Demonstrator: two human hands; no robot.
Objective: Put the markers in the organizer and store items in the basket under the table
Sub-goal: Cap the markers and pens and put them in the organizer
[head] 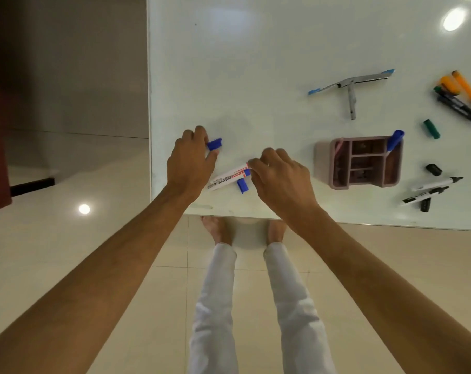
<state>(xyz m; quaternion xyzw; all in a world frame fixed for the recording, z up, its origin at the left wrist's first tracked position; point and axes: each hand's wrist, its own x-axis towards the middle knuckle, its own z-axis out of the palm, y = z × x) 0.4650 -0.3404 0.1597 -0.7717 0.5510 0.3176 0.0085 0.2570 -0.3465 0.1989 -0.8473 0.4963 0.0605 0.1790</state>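
Observation:
My left hand (191, 160) pinches a blue marker cap (214, 143) just above the white table (256, 63). My right hand (280, 179) grips the far end of a white marker (226, 179) lying near the front edge. A second blue cap (243, 185) lies beside that marker. To the right stands the pink organizer (336, 182), with one blue-capped marker (395, 139) upright in its back right compartment. The basket is not in view.
An opened stapler (351, 85) lies behind the organizer. Orange, green and blue markers (458, 95) are piled at the right edge, with a green cap (431, 129), a black cap (434, 169) and two black markers (431, 188) nearer. My legs and tiled floor are below.

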